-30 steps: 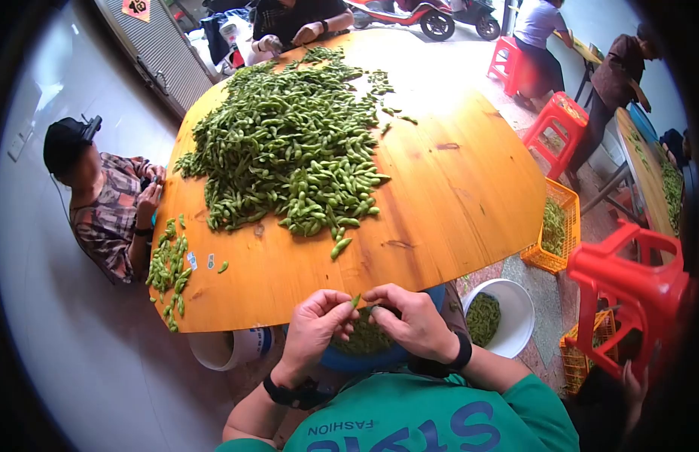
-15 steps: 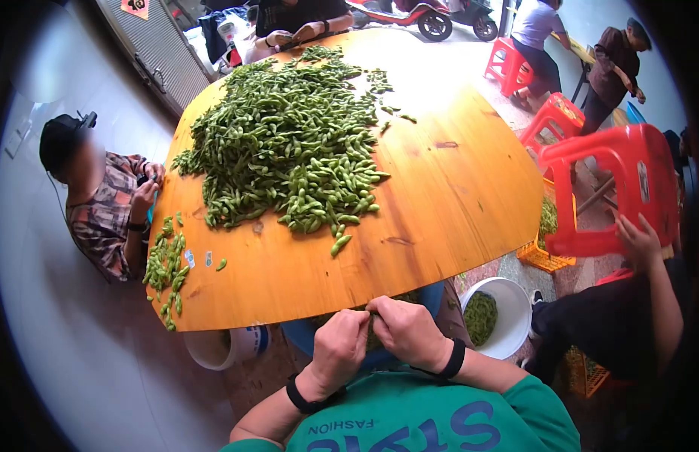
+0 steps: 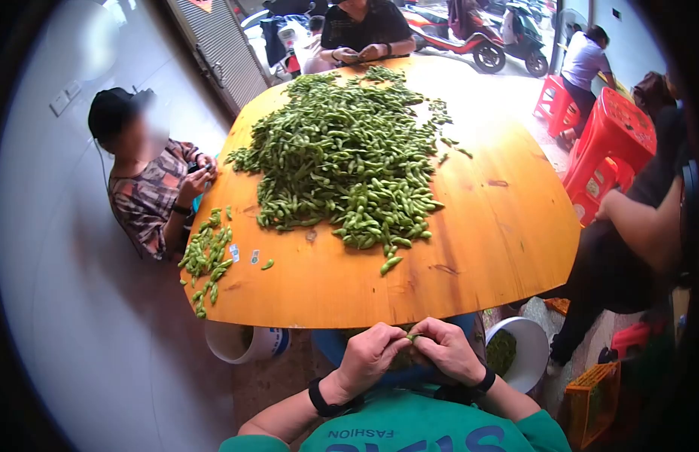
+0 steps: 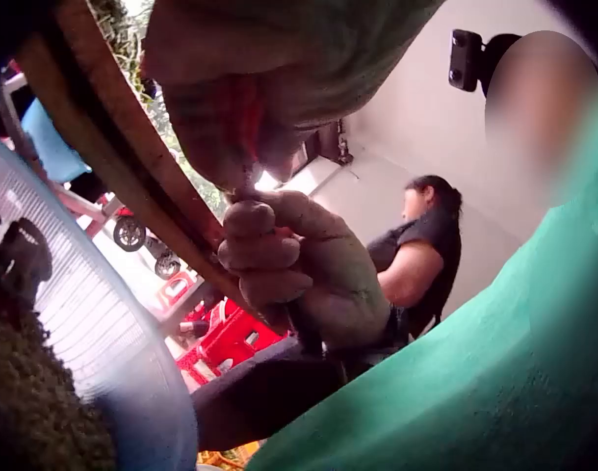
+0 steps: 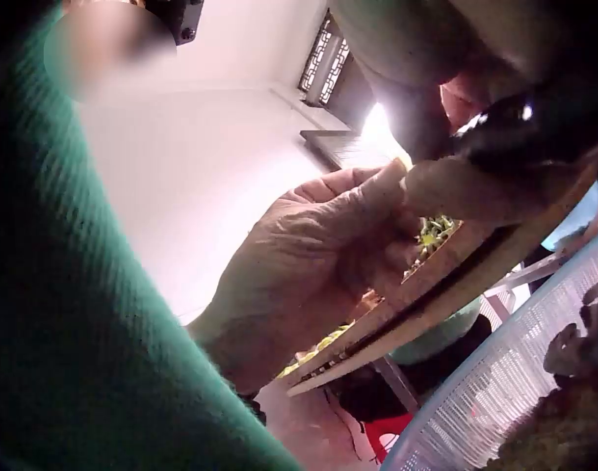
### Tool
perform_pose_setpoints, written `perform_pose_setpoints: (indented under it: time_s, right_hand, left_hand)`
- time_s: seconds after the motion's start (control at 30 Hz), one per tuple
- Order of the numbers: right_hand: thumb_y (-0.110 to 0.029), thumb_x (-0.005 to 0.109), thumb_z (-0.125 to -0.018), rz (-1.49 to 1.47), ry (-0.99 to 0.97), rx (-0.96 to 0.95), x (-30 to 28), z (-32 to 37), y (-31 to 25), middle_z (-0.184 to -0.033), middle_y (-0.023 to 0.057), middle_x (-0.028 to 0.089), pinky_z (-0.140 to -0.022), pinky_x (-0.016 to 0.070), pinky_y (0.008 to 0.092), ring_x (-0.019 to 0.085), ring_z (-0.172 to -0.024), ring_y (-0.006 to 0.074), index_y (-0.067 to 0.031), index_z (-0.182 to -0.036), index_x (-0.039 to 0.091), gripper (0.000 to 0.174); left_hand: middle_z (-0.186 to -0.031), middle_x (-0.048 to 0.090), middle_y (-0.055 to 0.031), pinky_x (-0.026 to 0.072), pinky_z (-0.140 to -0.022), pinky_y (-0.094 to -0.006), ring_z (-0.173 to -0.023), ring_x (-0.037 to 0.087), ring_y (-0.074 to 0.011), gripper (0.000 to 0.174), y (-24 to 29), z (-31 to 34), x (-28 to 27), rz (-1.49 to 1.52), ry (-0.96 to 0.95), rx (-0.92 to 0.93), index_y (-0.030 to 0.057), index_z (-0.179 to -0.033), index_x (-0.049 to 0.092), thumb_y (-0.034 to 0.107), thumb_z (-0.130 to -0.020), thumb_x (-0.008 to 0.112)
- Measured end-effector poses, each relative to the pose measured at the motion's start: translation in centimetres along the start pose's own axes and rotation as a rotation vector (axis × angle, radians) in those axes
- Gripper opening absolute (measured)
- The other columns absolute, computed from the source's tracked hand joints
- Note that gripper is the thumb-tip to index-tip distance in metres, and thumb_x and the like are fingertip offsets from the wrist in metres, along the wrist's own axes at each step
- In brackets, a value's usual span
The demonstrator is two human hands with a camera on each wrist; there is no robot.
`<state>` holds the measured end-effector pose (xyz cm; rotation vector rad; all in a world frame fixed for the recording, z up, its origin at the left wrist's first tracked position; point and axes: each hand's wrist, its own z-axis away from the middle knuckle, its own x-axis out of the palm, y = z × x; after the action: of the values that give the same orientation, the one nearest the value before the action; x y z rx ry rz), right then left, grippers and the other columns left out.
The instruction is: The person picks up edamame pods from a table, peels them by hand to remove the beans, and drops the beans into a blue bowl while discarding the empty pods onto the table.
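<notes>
Close together at the near table edge, my left hand [image 3: 370, 354] and right hand [image 3: 453, 352] pinch a small green edamame pod [image 3: 410, 337] between thumbs and fingers. The fingers hide most of it. In the right wrist view a dark shiny piece [image 5: 515, 128] sits at the right hand's fingers, and the left hand [image 5: 309, 245] meets them tip to tip. Below the hands stands a blue basket [image 3: 326, 349], partly hidden under the table; its rim [image 4: 147, 353] and dark contents show in the left wrist view. A big heap of edamame pods [image 3: 342, 158] covers the middle of the wooden table [image 3: 507, 248].
A smaller pod pile [image 3: 206, 256] lies at the table's left corner. White buckets stand left [image 3: 233, 343] and right [image 3: 536, 343] of the basket. People sit at the left and far sides. At right, a person's arm [image 3: 643, 226] is near red stools [image 3: 620, 124] and an orange crate [image 3: 594, 399].
The view has shifted, so the table sits further right and lower. My hands came together and stay joined at the pod. At right, a person carried a red stool away toward the back.
</notes>
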<state>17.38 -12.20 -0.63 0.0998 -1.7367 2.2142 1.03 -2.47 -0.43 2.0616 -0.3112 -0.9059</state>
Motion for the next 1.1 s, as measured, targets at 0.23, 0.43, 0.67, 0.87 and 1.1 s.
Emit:
perform_pose_setpoints:
  time_s: [0.23,0.43,0.67,0.87,1.1]
  right_hand:
    - [-0.001,0.06,-0.086,0.438,0.148,-0.331,0.4,0.0,0.0,-0.068,0.0092,0.062,-0.056,0.0472,0.0261,0.058,-0.059,0.0101,0.0018,-0.096,0.064,0.011]
    - [-0.001,0.063,-0.085,0.517,0.142,-0.453,0.7,0.3,0.5,-0.067,0.0099,0.061,-0.056,0.0473,0.0272,0.058,-0.058,0.0123,0.0022,-0.093,0.062,0.008]
    - [-0.005,0.073,-0.084,0.369,0.197,-0.271,-0.1,-0.1,1.9,-0.07,0.0034,0.063,-0.056,0.0456,0.023,0.056,-0.062,0.0062,0.0012,-0.088,0.062,0.013]
    - [0.0,0.075,-0.078,0.467,0.209,-0.47,0.5,0.4,1.0,-0.082,0.0095,0.067,-0.064,0.0508,0.0276,0.065,-0.071,0.0159,-0.0006,-0.093,0.066,0.016]
    - [0.003,0.075,-0.074,0.753,0.228,-0.639,0.8,0.0,0.4,-0.077,0.0122,0.065,-0.061,0.0517,0.0324,0.065,-0.07,0.0274,-0.0032,-0.087,0.066,0.017]
  left_hand:
    - [-0.082,0.061,-0.0149,0.0512,-0.061,-0.0362,-0.072,0.063,-0.0317,0.012,-0.3,0.2,1.3,-0.049,0.038,0.031,-0.0002,-0.095,0.059,0.0,-0.087,0.068]
    - [-0.08,0.058,-0.0139,0.0487,-0.063,-0.032,-0.07,0.061,-0.0266,0.012,-0.9,0.9,1.9,0.08,0.003,-0.168,-0.0004,-0.097,0.058,0.012,-0.099,0.056]
    - [-0.077,0.055,0.0001,0.0437,-0.061,-0.0229,-0.069,0.051,-0.0059,0.022,-0.7,0.9,1.2,0.587,-0.15,-0.547,0.0034,-0.099,0.058,0.024,-0.104,0.052]
    - [-0.075,0.058,0.0019,0.0435,-0.055,-0.0194,-0.063,0.054,-0.0056,0.024,-3.5,1.4,1.3,1.1,-0.341,-0.84,0.0056,-0.098,0.062,0.028,-0.102,0.055]
    - [-0.077,0.061,0.0021,0.0472,-0.055,-0.0176,-0.065,0.057,-0.0045,0.026,-2.8,1.5,1.4,0.982,-0.302,-0.851,0.004,-0.1,0.065,0.029,-0.101,0.057]
